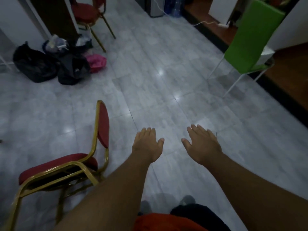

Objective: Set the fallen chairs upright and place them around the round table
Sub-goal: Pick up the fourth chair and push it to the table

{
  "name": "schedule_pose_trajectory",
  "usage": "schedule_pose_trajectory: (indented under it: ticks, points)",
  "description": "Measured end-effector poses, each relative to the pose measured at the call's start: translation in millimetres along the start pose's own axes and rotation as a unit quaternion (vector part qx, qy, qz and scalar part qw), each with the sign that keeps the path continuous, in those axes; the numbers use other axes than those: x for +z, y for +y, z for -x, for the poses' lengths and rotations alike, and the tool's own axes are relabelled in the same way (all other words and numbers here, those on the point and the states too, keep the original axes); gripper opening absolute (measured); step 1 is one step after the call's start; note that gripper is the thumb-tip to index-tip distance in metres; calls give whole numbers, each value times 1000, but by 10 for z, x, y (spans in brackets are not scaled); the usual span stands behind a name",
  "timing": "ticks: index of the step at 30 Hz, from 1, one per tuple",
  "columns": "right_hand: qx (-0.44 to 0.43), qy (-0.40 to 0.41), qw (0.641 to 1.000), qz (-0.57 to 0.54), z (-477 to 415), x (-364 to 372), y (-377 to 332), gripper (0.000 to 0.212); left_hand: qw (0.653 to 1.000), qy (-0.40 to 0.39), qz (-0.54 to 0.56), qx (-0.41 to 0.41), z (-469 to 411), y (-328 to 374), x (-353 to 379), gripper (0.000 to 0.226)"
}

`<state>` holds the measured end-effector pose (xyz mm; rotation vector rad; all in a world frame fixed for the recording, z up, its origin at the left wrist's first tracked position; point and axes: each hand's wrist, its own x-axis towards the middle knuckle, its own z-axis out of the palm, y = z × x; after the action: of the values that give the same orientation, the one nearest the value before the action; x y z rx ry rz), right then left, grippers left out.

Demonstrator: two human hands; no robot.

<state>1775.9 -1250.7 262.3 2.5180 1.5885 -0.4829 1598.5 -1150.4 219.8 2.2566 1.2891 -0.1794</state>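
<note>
A red-cushioned chair with a gold metal frame (58, 165) lies tipped on its side on the grey tiled floor at the lower left. My left hand (147, 145) hovers open just right of its backrest, fingers spread, touching nothing. My right hand (202, 143) is stretched out beside it, also open and empty. A second red and gold chair (86, 12) stands at the top left, partly cut off by the frame edge. A green chair with white legs (250, 39) stands upright at the right. No round table is in view.
Black bags (35, 64) and a pink bag (96, 62) are piled on the floor at the left near a dark wooden panel. A white cable (206, 22) runs across the floor at the top. A dark wooden floor strip (286, 84) borders the tiles on the right.
</note>
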Motion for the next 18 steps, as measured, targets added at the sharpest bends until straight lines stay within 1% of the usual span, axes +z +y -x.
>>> schedule_pose_trajectory:
  ticks: [4, 8, 10, 13, 16, 18]
  points:
    - [-54, -14, 998, 12, -847, -152, 8, 66, 999, 27, 15, -44, -544, -25, -223, 68]
    - [-152, -29, 988, 28, -1697, -350, -160, 68, 988, 54, 43, -137, -931, -147, -405, 68]
    - [-203, -46, 977, 46, -2021, -437, -276, 68, 975, 74, 79, -193, -1034, -185, -492, 69]
    - [-274, -59, 957, 80, -2509, -550, -540, 67, 953, 118, 123, -251, -1187, -265, -623, 64]
    - [-334, -68, 934, 105, -2907, -587, -943, 67, 935, 133, 143, -297, -1296, -482, -656, 61]
    - [-367, -74, 919, 121, -3180, -613, -1280, 67, 923, 127, 155, -329, -1405, -718, -654, 62]
